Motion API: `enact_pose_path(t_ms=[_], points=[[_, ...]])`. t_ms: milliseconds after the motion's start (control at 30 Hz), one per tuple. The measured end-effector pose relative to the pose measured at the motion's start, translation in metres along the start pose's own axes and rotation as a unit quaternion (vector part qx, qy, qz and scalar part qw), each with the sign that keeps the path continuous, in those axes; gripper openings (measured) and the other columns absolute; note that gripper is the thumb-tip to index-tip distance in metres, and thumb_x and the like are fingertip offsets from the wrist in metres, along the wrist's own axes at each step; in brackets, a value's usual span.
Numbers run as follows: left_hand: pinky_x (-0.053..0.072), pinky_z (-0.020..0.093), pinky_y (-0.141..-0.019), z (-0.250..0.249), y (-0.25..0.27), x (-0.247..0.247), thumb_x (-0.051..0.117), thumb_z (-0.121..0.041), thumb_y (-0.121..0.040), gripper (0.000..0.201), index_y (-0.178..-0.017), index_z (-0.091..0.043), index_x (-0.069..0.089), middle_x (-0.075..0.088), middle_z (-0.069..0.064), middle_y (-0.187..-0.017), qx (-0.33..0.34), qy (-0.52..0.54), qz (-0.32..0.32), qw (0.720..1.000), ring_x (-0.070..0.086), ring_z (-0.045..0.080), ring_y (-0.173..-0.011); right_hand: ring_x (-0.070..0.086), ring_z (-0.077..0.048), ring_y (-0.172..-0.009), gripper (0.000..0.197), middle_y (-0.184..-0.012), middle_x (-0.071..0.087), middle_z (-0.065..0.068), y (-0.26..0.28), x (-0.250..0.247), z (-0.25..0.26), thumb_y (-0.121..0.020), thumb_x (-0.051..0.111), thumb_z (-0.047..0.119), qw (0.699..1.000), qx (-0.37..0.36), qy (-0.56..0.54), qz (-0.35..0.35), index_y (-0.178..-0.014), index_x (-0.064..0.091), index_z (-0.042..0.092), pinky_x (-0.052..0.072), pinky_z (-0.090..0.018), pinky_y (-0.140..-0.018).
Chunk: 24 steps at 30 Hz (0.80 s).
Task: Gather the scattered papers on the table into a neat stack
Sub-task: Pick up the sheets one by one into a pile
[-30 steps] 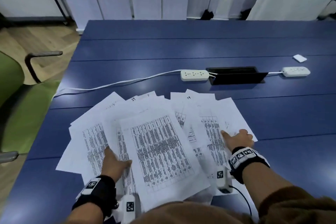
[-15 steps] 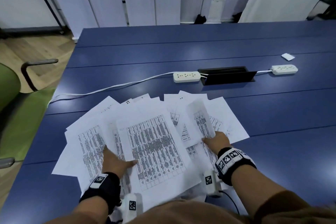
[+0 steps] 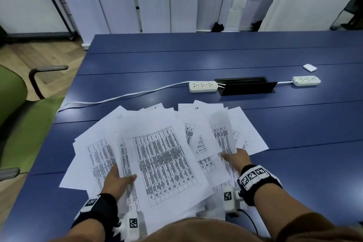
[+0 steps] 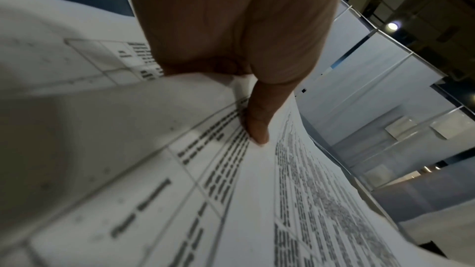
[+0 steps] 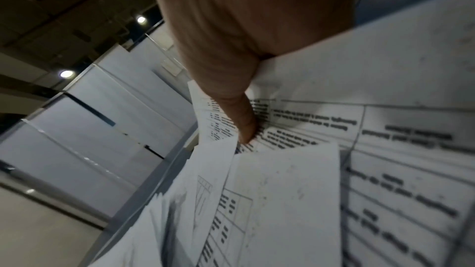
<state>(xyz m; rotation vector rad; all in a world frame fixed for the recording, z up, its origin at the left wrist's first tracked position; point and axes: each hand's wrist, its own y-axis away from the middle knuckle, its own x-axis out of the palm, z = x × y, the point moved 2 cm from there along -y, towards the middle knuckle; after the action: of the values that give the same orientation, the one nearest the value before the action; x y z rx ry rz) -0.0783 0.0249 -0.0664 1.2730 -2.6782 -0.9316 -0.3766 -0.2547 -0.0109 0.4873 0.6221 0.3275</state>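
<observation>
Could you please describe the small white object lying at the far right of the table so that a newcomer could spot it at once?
Start at the black cable box sunk into the middle of the blue table. Follow right to the white power strip beyond it. Just behind that strip lies the small white pad: flat, with no sockets and no cord, unlike both strips.

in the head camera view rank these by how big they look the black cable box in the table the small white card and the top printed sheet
1. top printed sheet, though it lies nearest the camera
2. black cable box
3. small white card, though it lies farthest from the camera
</observation>
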Motion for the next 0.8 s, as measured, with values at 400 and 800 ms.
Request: enact_pose_path(t_ms=[400,800], points=[[0.013,0.033,-0.115,-0.012,0.015,0.005,0.070,0.011,-0.078,0.102,-0.151,-0.040,0.021,0.015,-0.019,-0.156,0.169,-0.050,0.029,0.984,0.013,0.002,-0.142,0.047,-0.014,-0.055,0.012,-0.061,0.053,0.001,0.058,-0.105,0.171,-0.086,0.061,0.017,0.908,-0.310,-0.137,-0.246,-0.074,0.061,0.016,0.041,-0.027,-0.058],[0.014,0.035,-0.120,-0.012,0.011,0.001,0.067,-0.026,-0.090,0.095,-0.154,-0.026,-0.003,0.009,-0.010,-0.157,0.074,0.061,-0.033,0.995,0.012,0.009,-0.145,0.059,-0.023,-0.078,0.017,-0.085,0.062,-0.011,0.028,0.058,0.113,-0.086,0.065,0.015,0.971,-0.189,0.142,0.033,-0.099,0.064,0.004,0.045,-0.025,-0.064]])
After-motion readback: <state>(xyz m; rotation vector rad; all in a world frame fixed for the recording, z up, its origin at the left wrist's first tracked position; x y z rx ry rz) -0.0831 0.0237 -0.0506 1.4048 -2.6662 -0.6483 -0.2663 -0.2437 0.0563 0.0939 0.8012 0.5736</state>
